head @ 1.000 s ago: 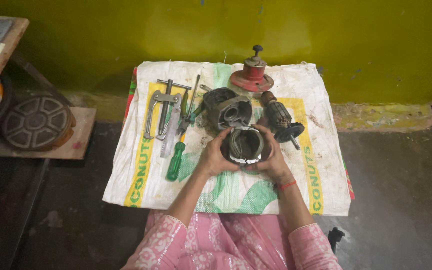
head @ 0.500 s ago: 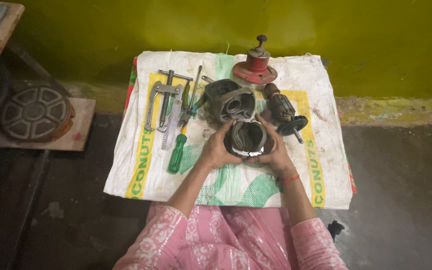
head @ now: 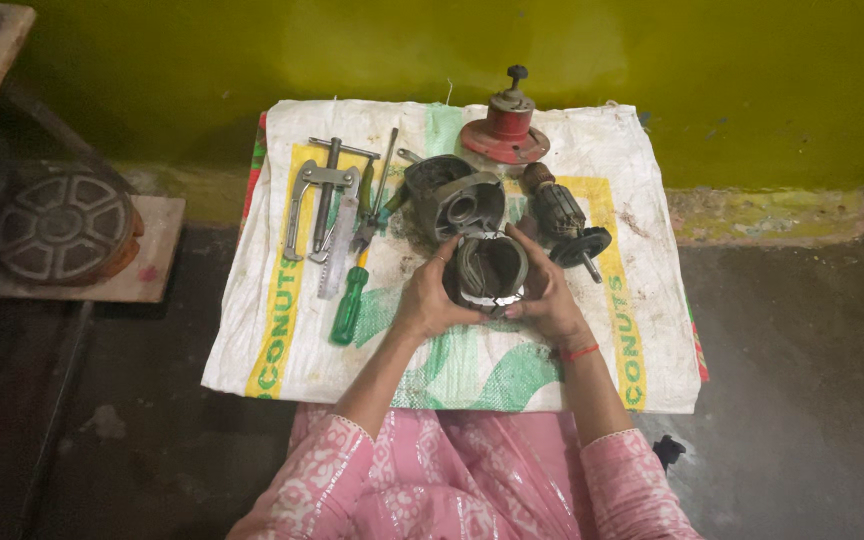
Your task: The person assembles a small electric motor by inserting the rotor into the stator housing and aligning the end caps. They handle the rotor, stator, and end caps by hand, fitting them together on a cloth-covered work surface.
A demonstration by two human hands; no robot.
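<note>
The left hand and right hand cover both sides of the metal ring, its underside and the sack beneath it are hidden, and beside the sack a round wheel is blurred.

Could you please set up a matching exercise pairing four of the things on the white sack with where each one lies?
Things:
1. ring-shaped metal part
2. green-handled screwdriver
3. red disc-shaped part
4. wound armature

Places:
A. far edge of the white sack, near the wall
B. between both hands
C. just beside the right hand
D. beside the left hand

Pairs: 1-B, 2-D, 3-A, 4-C
</note>
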